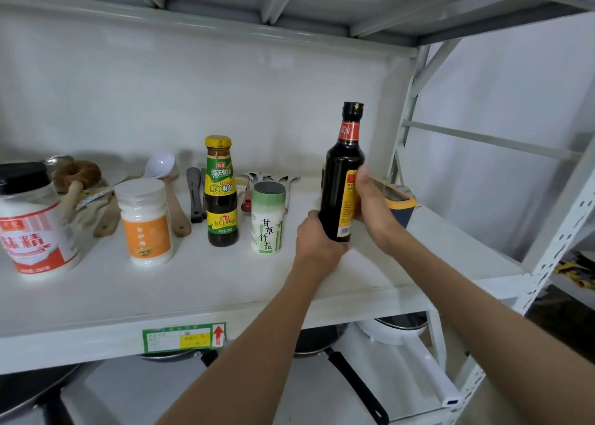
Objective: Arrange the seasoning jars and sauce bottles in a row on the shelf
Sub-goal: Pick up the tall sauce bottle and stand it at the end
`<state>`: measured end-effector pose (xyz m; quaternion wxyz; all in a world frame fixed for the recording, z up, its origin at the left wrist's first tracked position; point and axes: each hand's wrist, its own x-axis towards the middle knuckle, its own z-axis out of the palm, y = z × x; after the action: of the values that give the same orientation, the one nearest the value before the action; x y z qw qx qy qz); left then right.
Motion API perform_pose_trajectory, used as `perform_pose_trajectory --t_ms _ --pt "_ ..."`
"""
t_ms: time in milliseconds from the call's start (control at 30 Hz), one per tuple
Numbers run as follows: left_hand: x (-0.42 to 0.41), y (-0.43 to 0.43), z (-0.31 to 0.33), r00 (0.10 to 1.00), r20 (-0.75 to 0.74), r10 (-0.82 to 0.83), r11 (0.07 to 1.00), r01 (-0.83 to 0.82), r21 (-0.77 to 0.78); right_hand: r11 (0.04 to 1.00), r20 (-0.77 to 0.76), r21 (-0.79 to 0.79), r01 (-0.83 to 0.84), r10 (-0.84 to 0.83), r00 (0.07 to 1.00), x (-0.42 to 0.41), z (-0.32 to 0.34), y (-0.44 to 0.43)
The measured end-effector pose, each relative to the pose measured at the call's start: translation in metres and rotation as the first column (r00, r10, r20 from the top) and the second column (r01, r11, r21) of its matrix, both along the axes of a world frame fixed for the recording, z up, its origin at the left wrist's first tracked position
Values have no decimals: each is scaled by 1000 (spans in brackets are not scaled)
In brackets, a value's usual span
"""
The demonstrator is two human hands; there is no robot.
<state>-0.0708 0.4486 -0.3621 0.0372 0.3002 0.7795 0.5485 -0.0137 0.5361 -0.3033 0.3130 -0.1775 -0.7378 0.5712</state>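
A tall dark soy sauce bottle (342, 173) stands upright at the right of the white shelf (199, 283). My left hand (317, 237) grips its base and my right hand (373, 208) holds its labelled side. To its left stand a green-and-white salt jar (267, 218), an oyster sauce bottle (221, 192) with a yellow cap, a white sugar jar (145, 221) with an orange label, and a big red-and-white seasoning jar (33, 221) with a black lid.
Behind the jars lie wooden spatulas (175, 205), a white spoon (161, 165), a brush (75, 176) and metal utensils (273, 178). A yellow-and-blue box (401, 204) sits behind my right hand. Pans (341, 357) rest on the lower shelf. The rack's upright (553, 247) stands at the right.
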Motion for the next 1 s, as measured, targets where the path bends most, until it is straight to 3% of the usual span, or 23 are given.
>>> perform_pose_trajectory --t_ms 167,300,833,1000 --pt "-2 1 0 999 52 7 994 -13 110 963 -146 -270 -16 -24 989 -3 -34 3" --pt "-3 2 -1 997 72 17 988 -28 151 945 -140 -324 31 -81 987 -1 -42 9" --pt "-14 -1 -6 983 164 82 943 -130 306 921 -213 -349 172 -257 943 -7 -50 20" --pt "-12 1 -4 984 175 37 928 -98 359 949 -157 -293 113 -164 974 -12 -54 19"
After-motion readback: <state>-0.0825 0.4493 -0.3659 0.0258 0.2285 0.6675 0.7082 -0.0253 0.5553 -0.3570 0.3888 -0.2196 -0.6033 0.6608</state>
